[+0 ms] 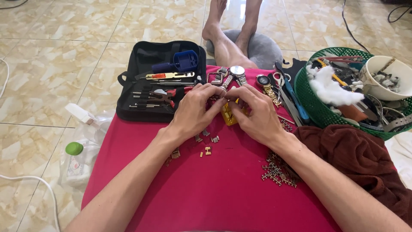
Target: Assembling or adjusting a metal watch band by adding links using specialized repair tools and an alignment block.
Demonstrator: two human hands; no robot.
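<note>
Both grips pinched a small metal watch band piece (219,98): left hand (195,112), right hand (253,114) | above yellow holder (229,117) on red tabletop (214,189) | loose links (207,150) near left wrist.

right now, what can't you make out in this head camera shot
- Small part pinched between left hand and right hand: hidden by the fingers.
- Yellow plastic block: mostly covered by both hands.
- Green plastic basket: cut off by the right edge.
- Loose metal links on the red cloth: too small for detail.
</note>
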